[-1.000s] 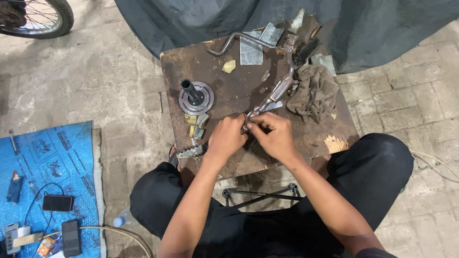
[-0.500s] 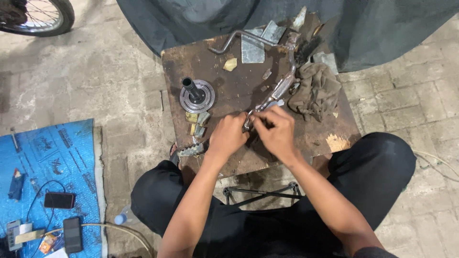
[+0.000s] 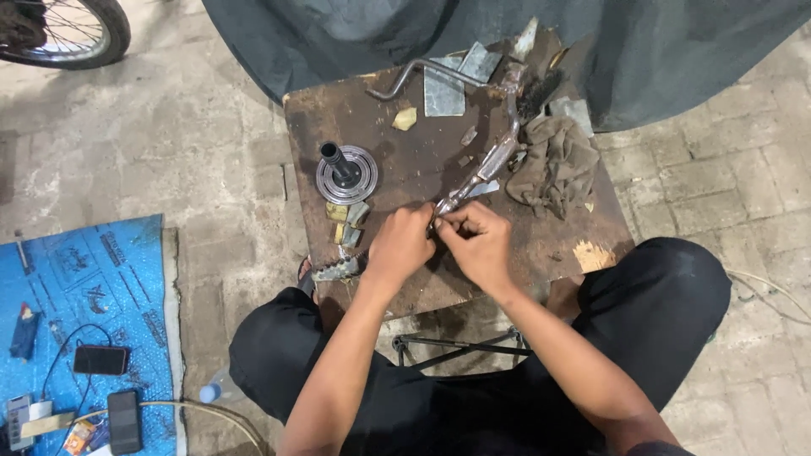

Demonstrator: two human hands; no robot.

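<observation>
I sit at the rusty table (image 3: 557, 245) with both hands together near its front edge. My left hand (image 3: 401, 245) is curled, its fingers pinched around the near end of the bent metal lever (image 3: 498, 156); my right hand (image 3: 477, 241) meets it from the other side, fingertips closed on the same end, so the two hands touch. What lies between my fingertips is too small to make out. From my hands the lever runs away up the table toward its far edge, passing just beside the crumpled brown rag (image 3: 553, 165), which lies on the table's right part. Left of my left hand, at the table's front corner, sits a toothed metal piece (image 3: 338, 268), and beyond it, farther up the table, the round flanged hub with a black shaft (image 3: 345, 171).
</observation>
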